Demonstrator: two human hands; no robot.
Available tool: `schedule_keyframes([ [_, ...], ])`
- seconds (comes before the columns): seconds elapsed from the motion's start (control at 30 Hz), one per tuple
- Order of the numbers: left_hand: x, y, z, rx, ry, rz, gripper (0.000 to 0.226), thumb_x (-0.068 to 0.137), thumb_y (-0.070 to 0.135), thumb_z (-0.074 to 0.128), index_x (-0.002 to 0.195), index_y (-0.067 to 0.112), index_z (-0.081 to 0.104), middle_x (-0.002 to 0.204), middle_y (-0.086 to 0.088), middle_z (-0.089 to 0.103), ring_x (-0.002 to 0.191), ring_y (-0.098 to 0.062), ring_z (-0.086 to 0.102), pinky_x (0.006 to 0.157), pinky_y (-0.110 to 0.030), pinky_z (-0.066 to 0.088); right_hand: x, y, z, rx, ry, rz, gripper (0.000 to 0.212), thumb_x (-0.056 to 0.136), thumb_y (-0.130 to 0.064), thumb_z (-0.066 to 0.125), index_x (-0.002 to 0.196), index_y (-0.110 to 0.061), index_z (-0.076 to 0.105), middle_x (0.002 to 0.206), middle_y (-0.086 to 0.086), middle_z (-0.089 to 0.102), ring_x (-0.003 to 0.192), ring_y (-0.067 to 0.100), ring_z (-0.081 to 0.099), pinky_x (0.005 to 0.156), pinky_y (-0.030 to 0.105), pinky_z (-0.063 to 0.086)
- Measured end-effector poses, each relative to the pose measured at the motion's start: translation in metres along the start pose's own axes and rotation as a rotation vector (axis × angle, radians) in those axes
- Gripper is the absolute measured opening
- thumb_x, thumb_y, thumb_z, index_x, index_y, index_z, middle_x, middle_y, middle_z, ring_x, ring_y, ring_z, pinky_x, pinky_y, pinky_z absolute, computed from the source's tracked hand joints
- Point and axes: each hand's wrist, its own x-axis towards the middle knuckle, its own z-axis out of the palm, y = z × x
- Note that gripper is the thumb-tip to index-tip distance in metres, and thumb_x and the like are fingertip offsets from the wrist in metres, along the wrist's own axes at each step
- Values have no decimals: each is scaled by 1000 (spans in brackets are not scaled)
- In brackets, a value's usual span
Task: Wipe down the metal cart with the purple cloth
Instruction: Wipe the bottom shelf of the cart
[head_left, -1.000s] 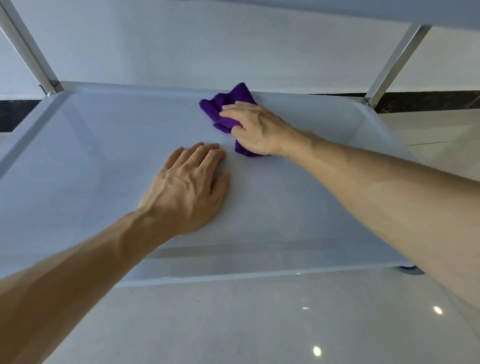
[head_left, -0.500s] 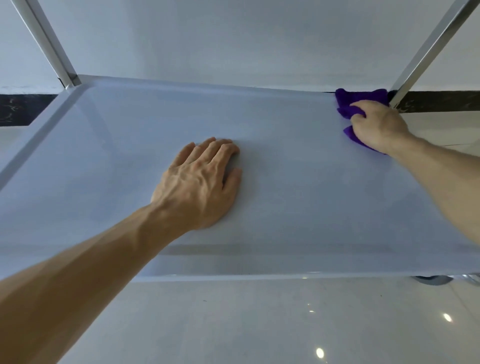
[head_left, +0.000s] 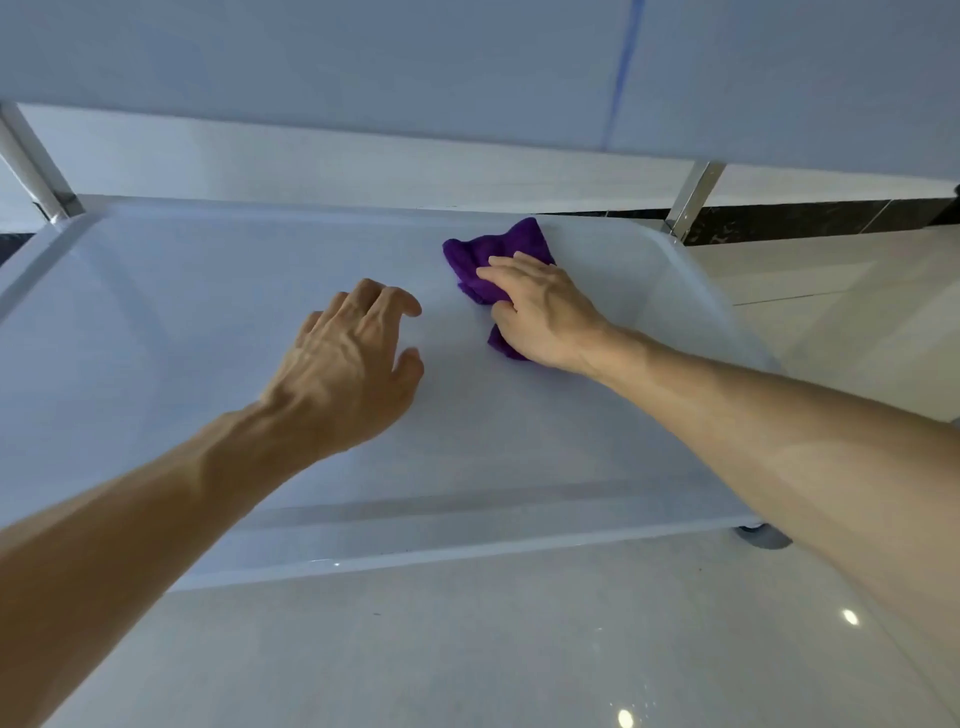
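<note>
Cart shelf (head_left: 156, 332): one purple cloth (head_left: 493, 254), pressed under right hand (head_left: 545, 312), fingers extended; left hand (head_left: 343, 369) loosely curled, holding nothing.

The left hand (head_left: 343, 374) is lifted a bit, fingers bent and loose. The right hand (head_left: 540, 312) presses down flat, arm stretched out
</note>
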Motion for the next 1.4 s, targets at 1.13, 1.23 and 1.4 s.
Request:
schedule_keyframes([
  [1.13,14,21,7,-397,-124,-153,30,99,37,43,120,24,59,123,0,61,104,-20,58,82,-25,43,-69,0,-29,459,90,142,49,93,-5,40,135,-25,56,79,-17,56,62,-9,51,63,3,37],
  [1.23,3,29,-12,-930,-141,-397,30,98,40,45,113,20,62,97,0,72,80,-19,70,68,-29,54,-82,-38,-25,559,71,74,49,91,-7,45,133,-31,54,89,-11,64,73,-10,56,67,2,39],
  [1.4,-22,15,-34,-1171,-117,-588,30,94,23,62,120,13,51,103,-12,70,87,-22,72,69,-34,61,-100,-85,-17,607,-138,-143,44,90,-35,65,132,-36,52,120,-26,62,110,-12,55,88,4,41],
])
